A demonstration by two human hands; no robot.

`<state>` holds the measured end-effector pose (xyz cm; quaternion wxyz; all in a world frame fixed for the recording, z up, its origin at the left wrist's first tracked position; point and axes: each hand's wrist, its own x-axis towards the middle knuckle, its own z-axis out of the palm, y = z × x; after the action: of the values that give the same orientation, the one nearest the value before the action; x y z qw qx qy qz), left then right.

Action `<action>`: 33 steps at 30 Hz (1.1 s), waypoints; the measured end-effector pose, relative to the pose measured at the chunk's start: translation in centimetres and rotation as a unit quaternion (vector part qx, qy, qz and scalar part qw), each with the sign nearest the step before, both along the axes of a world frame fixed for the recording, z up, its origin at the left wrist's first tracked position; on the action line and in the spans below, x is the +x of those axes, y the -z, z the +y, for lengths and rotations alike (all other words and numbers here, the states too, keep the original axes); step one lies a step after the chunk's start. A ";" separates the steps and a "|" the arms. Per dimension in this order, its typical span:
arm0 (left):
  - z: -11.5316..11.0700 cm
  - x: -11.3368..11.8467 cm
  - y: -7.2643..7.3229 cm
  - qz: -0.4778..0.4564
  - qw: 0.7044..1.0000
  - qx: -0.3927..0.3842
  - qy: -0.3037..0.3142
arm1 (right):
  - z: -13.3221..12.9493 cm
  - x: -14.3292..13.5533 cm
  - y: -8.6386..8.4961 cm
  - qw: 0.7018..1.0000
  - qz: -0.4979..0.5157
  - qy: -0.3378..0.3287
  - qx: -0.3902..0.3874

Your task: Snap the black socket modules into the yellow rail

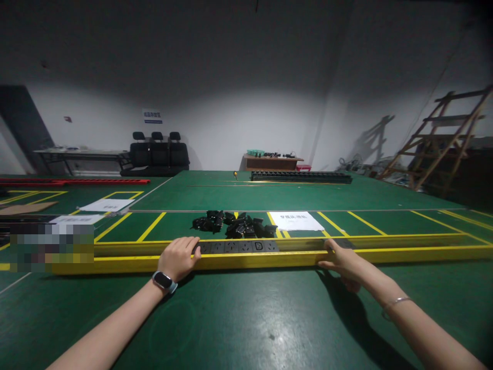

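- At the far left of the frame, red rails (73, 181) lay along the green table (246, 318), and a blurred patch hid whatever sat at the left end of the yellow channel (269, 259).
- Left of centre, the left hand (177, 258) rested palm down on the yellow channel, its fingers spread loosely and their tips touching the left end of the black socket strip (239, 246); it gripped nothing. A smartwatch (165, 281) sat on that wrist.
- The black socket strip lay inside the yellow channel at the centre of the frame, between the 2 hands, showing several outlet faces.
- Just behind it, a heap of black socket modules (233, 224) lay on the table, with a white sheet of paper (296, 221) beside it to the right.
- Right of centre, the right hand (342, 263) pressed against the channel's near edge, its fingers partly curled over the rim; whether it clasped anything could not be told. A thin bracelet (395, 303) circled that wrist.
- In the upper right, a wooden ladder frame (439, 139) leaned by the wall.
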<state>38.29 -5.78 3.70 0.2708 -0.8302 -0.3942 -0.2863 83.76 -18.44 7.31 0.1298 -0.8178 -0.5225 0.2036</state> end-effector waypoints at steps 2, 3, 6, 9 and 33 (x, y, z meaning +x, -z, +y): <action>-0.1 0.0 0.0 -0.003 1.000 -0.001 0.000 | 0.0 0.4 0.2 1.000 0.009 0.005 0.005; -0.1 0.0 0.0 -0.004 1.000 -0.001 0.001 | 0.0 0.6 0.2 1.000 0.009 0.003 0.008; -0.1 0.0 0.0 -0.006 1.000 0.003 0.005 | -0.1 -0.1 0.3 1.000 0.001 -0.009 0.007; 0.0 0.0 0.1 -0.004 1.000 -0.001 0.003 | -0.1 -2.6 0.3 0.998 0.027 -0.050 0.022; 0.1 -0.1 0.1 -0.008 1.000 -0.018 0.005 | 0.4 -9.5 1.5 0.930 -0.242 -0.229 0.152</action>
<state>38.23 -5.72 3.62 0.2509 -0.8348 -0.3972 -0.2870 74.27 -18.06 5.82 0.0722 -0.6708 -0.7358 -0.0583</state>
